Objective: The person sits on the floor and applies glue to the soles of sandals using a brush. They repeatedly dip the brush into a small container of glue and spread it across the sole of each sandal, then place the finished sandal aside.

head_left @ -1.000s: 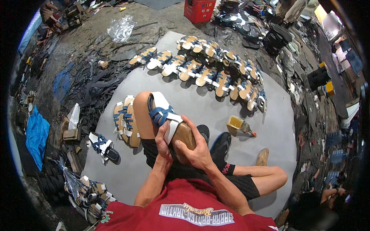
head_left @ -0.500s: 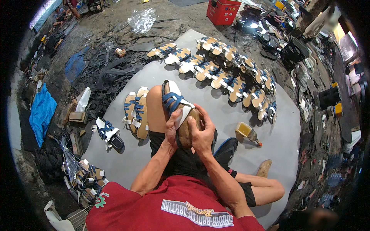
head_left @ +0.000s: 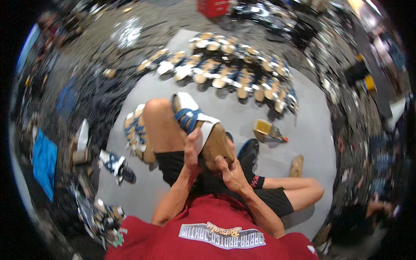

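Above my lap I hold a sandal [head_left: 188,116] with blue and white straps. It is fitted over a brown, wooden-looking shoe last [head_left: 218,145] and points up and to the left. My left hand [head_left: 192,149] grips its left side at the white strap, thumb up. Around the heel end wraps my right hand [head_left: 234,173], its thumb pressing the last; some of its fingers are hidden behind. A bare knee [head_left: 158,110] is just left of the sandal. A black sole with a blue edge [head_left: 248,152] lies to the right of my right hand.
Rows of strapped sandals [head_left: 223,78] stand on the grey sheet [head_left: 303,130]. Several more [head_left: 141,134] are left of my knee, with a blue-white one [head_left: 113,164] nearby. A yellowish container [head_left: 262,126] and brush [head_left: 277,134] sit at right. Dark scraps [head_left: 104,95] surround the sheet.
The whole view has shifted and blurred, with the mat's sandals now further left. My right hand has slid down toward the heel, showing more of the last. The left keeps its grip.
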`<state>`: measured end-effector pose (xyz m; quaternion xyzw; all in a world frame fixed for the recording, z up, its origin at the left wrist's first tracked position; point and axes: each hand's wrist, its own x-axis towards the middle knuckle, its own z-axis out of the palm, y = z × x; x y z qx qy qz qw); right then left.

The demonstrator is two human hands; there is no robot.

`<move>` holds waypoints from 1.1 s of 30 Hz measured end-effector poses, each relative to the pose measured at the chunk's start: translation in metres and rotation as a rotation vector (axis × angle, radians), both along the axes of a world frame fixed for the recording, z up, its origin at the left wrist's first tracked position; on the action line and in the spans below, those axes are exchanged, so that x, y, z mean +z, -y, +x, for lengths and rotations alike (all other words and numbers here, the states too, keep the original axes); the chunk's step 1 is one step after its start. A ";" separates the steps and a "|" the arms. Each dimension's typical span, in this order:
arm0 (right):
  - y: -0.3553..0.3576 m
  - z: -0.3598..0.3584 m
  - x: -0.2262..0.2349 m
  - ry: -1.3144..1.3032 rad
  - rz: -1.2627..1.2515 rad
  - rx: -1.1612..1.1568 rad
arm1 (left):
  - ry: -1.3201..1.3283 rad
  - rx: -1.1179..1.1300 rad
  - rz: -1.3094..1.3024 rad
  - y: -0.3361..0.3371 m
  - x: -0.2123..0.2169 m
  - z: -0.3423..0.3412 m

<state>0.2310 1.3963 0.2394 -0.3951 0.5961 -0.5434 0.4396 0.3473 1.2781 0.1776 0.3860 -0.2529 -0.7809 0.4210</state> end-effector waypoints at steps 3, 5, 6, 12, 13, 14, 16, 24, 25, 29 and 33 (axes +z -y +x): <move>-0.028 -0.010 -0.011 0.474 0.088 -0.089 | -0.407 -0.230 0.005 -0.013 0.026 0.009; -0.042 -0.016 -0.012 0.910 0.070 0.027 | -0.632 -0.102 0.023 -0.018 0.030 0.010; -0.049 -0.020 -0.017 1.221 0.046 0.183 | -0.618 -0.075 0.007 -0.017 0.029 0.010; -0.076 -0.002 -0.067 1.265 0.363 0.249 | -0.776 -0.480 -0.153 0.015 -0.017 -0.026; -0.070 -0.020 -0.066 0.905 0.485 0.226 | -0.619 -0.412 -0.078 0.013 -0.021 -0.021; -0.071 -0.033 -0.068 0.541 0.590 0.199 | -0.461 -0.342 0.005 0.009 -0.025 -0.013; -0.085 -0.108 -0.117 0.398 0.300 -0.155 | -0.362 -0.328 0.062 0.002 -0.023 0.001; -0.088 -0.280 -0.281 0.844 0.272 -1.044 | -0.518 -0.705 0.276 -0.028 -0.031 -0.005; -0.080 -0.285 -0.285 0.854 0.279 -1.050 | -0.494 -0.632 0.245 -0.030 -0.031 -0.004; -0.063 -0.299 -0.291 0.928 0.284 -1.016 | -0.565 -0.613 0.276 -0.015 -0.027 -0.002; -0.070 -0.314 -0.286 0.931 0.250 -0.984 | -0.569 -0.529 0.295 -0.018 -0.031 -0.002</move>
